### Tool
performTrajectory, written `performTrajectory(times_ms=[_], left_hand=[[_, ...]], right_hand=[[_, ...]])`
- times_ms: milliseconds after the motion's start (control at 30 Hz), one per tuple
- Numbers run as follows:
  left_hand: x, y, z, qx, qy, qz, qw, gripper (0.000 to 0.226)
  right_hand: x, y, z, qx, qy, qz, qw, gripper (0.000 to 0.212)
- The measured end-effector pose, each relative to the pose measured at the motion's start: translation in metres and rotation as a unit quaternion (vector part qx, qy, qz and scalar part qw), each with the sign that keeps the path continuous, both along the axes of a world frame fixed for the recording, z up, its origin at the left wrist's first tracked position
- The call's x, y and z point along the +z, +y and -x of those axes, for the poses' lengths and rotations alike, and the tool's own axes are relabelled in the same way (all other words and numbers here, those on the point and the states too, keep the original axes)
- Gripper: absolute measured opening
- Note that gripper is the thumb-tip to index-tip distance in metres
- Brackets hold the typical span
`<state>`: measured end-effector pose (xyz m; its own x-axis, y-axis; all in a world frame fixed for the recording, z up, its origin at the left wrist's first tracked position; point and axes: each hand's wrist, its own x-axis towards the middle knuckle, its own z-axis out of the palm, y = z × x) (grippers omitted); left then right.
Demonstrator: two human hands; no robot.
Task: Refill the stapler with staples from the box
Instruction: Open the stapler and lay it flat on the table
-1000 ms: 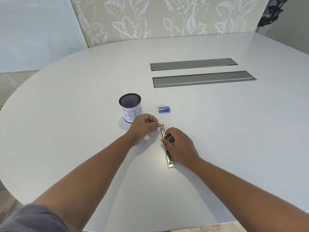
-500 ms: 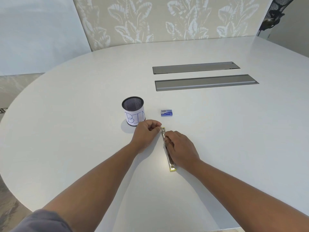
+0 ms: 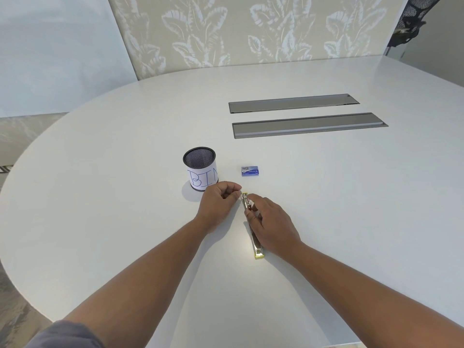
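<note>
Two hands are working at a stapler (image 3: pixel 253 229) on a big white table (image 3: pixel 351 197). It is lying flat, opened out long, w/ its far end by the fingers and its yellow near end pointing back toward the person.

Left hand (image 3: pixel 219 200) is sitting just left of the stapler's far tip, fingers curled in tight, thumb & first finger pinching together right at that tip. Something tiny may be in the pinch, but it's too small to tell what.

Right hand (image 3: pixel 271 223) is lying over the middle of the stapler, fingers bent round it, holding it down on the table.

Staple box (image 3: pixel 250 171), small & blue, is lying flat a bit past the hands, not touching them. It's looking closed.

Black mesh cup (image 3: pixel 200 168) w/ a white paper label saying "BIN" is standing upright to the left of the box, just behind the left hand.

Further back, 2 long grey panels (image 3: pixel 308 125) are sitting flat in the tabletop, side by side. Leaf-pattern wall (image 3: pixel 251 31) is standing behind the table.
</note>
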<state>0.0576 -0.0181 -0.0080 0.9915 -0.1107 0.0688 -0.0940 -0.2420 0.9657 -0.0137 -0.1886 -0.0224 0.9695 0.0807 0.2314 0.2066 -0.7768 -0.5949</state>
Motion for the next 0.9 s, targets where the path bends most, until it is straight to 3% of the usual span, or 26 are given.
performTrajectory(times_ms=[167, 333, 600, 900], left_hand=[[0.003, 0.0, 0.002, -0.002, 0.015, 0.03, 0.999, 0.012], [0.01, 0.003, 0.002, -0.014, 0.079, 0.12, 0.989, 0.011], [0.029, -0.002, 0.004, -0.038, 0.073, 0.17, 0.982, 0.009], [0.022, 0.001, 0.004, -0.007, 0.115, 0.183, 0.976, 0.019]], right_hand=[[0.001, 0.001, 0.001, -0.008, 0.005, -0.032, 0.999, 0.045], [0.006, -0.002, -0.002, -0.029, 0.005, -0.137, 0.99, 0.047], [0.037, 0.005, -0.034, 0.01, -0.05, -0.179, 0.983, 0.02], [0.043, 0.004, -0.052, 0.068, -0.002, -0.223, 0.972, 0.011]])
